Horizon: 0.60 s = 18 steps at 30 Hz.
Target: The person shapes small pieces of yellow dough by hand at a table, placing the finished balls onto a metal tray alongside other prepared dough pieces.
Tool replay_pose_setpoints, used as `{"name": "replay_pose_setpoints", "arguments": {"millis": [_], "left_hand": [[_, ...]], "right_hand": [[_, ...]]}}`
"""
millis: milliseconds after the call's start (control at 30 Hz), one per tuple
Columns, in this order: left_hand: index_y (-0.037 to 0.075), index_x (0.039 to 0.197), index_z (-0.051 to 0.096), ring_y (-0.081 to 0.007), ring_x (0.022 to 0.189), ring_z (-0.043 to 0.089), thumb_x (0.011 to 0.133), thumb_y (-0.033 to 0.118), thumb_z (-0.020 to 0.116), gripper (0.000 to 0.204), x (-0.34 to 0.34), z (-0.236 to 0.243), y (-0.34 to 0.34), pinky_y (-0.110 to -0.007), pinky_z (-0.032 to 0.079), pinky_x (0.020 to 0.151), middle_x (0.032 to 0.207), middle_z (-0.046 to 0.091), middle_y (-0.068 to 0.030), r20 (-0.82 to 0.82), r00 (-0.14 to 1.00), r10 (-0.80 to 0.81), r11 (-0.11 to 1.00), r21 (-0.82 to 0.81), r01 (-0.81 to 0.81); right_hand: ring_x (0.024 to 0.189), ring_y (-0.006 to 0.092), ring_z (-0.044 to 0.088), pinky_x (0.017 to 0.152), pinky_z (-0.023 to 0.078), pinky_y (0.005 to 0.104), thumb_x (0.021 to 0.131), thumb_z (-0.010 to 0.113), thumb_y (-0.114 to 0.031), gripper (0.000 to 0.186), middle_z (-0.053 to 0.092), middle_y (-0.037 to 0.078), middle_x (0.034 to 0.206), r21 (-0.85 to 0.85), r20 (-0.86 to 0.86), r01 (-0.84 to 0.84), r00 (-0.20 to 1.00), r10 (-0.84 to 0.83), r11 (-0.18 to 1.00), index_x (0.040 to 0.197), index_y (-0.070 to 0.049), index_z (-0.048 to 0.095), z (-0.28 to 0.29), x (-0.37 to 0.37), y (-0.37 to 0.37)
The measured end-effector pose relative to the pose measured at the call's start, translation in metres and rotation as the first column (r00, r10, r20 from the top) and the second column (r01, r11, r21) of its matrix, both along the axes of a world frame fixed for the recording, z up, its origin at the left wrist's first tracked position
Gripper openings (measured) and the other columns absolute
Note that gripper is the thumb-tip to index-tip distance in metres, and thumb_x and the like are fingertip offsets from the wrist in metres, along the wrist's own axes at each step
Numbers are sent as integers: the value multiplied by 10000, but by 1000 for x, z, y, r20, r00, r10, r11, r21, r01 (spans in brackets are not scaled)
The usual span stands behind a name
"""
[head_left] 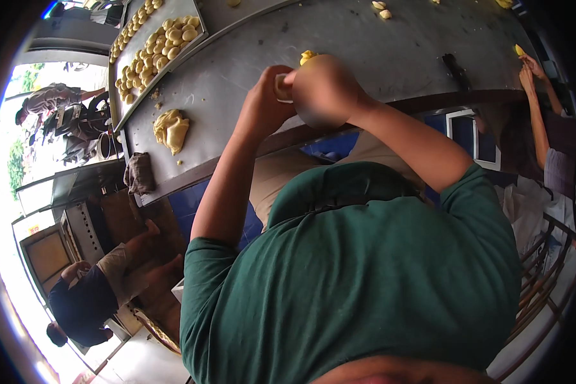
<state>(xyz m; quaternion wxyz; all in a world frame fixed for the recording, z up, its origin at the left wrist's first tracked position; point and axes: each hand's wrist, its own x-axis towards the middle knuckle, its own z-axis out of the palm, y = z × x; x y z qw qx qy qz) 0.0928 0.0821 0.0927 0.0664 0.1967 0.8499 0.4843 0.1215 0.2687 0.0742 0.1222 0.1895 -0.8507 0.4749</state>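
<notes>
Both hands are close together above the near edge of the grey metal table. My left hand is curled round a small pale piece of dough, with its fingers bent and its thumb side toward the right hand. My right hand meets it from the right; a blur covers most of it, so its fingers are hard to read. Just beyond the right hand shows a small yellow lump; whether it rests on the table cannot be made out. A larger lump of yellow dough lies on the table to the left.
At the far left a metal tray holds many round dough balls. A checked cloth hangs at the left corner. A dark tool and a co-worker's hands with a yellow piece are at right. Small dough pieces lie far off.
</notes>
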Motion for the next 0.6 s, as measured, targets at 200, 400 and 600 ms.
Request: {"name": "replay_pose_setpoints", "arguments": {"millis": [200,400,600], "left_hand": [[66,1230,629,-347,900,736,732,212,907,589,-11,-8,-9,-406,573,800,961,754,-174,60,982,-182,947,-260,191],[43,1171,640,-306,912,749,755,197,906,517,8,9,9,-386,575,807,969,754,-166,-126,991,-45,977,-214,17],[53,1143,621,-311,906,742,766,168,892,478,-4,-31,8,-392,578,786,961,746,-172,36,999,24,1000,5,-24]], "right_hand": [[1038,262,669,983,515,414,844,734,-96,237,749,28,1082,333,-273,7,958,89,943,1062,-164,795,1,10,-1],[1032,306,670,961,504,442,852,741,-59,211,720,72,1033,198,-16,-133,990,139,971,1056,-111,753,11,-2,10],[989,293,681,936,524,411,898,760,-133,257,715,94,1011,-49,-178,19,984,-28,999,1151,-87,750,0,0,1]]}}
